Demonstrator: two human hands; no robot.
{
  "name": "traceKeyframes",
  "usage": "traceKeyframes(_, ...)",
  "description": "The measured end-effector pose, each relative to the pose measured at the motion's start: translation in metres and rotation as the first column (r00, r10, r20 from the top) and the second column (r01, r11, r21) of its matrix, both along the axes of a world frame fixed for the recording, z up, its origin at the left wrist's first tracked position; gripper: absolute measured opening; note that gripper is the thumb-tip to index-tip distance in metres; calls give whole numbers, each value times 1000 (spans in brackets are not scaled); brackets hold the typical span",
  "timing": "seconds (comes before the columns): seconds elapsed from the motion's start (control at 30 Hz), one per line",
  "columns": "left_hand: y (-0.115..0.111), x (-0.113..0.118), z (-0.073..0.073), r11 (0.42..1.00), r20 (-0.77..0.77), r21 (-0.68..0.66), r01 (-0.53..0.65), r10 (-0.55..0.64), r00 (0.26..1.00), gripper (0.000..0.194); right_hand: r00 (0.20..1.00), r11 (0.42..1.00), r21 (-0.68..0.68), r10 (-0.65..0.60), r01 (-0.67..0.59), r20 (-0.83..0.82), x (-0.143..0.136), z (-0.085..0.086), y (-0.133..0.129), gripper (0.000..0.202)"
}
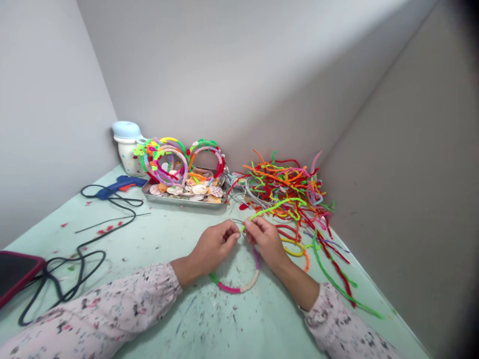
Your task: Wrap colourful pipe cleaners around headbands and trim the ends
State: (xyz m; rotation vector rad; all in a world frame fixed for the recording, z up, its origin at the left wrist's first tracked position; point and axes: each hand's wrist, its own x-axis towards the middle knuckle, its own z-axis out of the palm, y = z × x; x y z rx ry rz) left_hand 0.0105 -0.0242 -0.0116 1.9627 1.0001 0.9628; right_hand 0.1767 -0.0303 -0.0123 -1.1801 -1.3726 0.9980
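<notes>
A headband hoop (pixel 230 289) wrapped in green, pink, cream and purple fuzzy sections hangs low between my hands, with a bare wire stretch at its top. My left hand (pixel 217 244) is closed in a pinch on the hoop, fingertips near the green end of the wrapping. Just right of it, my right hand (pixel 266 242) pinches a lime-green pipe cleaner (pixel 279 204) against the bare wire. The pipe cleaner's long tail runs up and right over the pile. The exact contact under the fingertips is hidden.
A metal tray (pixel 183 201) of seashells with finished headbands (pixel 170 167) stands at the back, beside a white jar (pixel 129 149). Left are a blue glue gun (pixel 119 187), its black cord (pixel 80 254) and a phone (pixel 18 274). Loose pipe cleaners (pixel 284 179) heap at right.
</notes>
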Motion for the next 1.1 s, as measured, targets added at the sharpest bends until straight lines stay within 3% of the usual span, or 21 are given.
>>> traceKeyframes(1.1,2,0,-2,999,25,6,-41,41,999,10,998,999,-1,-39,39,39,-1,0,0,29)
